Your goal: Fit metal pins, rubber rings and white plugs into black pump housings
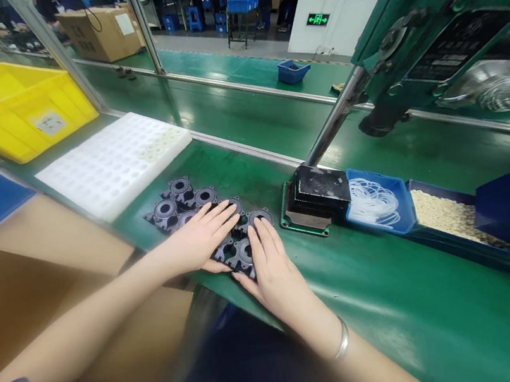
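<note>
Stretches fingers (217,221) straight, thumbs (216,266) well apart from them, atop blk parts (240,252) w/ round centers, just left of blk base (324,188); splays L hand (202,237) slightly, lays R hand (277,277) w/ fingers closer tog. on end nearest base; has white tray (102,163) farther left of base, blue bin (408,206) w/ white rings (374,202) immed. right

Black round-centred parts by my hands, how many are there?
8 black round-centred parts show, at least partly, on the green workbench: four in the far row, four in the near row. The left hand and right hand cover some, so others may be hidden.
</note>
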A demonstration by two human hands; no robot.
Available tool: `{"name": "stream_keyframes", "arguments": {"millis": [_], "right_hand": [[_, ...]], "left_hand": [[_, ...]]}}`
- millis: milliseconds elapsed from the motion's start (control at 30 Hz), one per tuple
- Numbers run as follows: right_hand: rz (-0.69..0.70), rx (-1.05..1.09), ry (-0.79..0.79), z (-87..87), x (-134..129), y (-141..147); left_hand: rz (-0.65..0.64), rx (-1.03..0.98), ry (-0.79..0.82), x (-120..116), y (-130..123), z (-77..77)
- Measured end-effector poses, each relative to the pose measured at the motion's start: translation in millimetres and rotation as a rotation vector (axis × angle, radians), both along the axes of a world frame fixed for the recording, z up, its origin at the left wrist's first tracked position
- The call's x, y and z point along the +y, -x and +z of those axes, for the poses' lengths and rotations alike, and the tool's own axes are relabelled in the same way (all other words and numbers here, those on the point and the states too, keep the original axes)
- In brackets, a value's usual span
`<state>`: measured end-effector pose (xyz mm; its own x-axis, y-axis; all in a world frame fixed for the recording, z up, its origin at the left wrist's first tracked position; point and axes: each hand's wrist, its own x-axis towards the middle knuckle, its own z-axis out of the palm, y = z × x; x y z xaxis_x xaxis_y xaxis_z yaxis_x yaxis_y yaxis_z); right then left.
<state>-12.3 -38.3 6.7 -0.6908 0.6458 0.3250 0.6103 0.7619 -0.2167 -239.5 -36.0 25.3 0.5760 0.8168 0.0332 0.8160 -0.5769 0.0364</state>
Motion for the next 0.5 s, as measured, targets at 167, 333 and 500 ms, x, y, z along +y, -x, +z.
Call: {"name": "stream_keyframes", "arguments": {"millis": [167,333,500], "right_hand": [[0.001,-0.006,0.008,1.1,0.1,0.6],[-0.01,-0.015,0.013,2.3,-0.4,1.1],[-0.015,-0.019,0.009,1.6,-1.0,0.8]], "left_hand": [[-0.013,-0.008,-0.008,0.6,1.3,-1.5],[-0.021,-0.019,-0.014,1.4,2.7,-3.1],[-0.026,-0.009,-0.026,1.4,2.3,-3.6]]}}
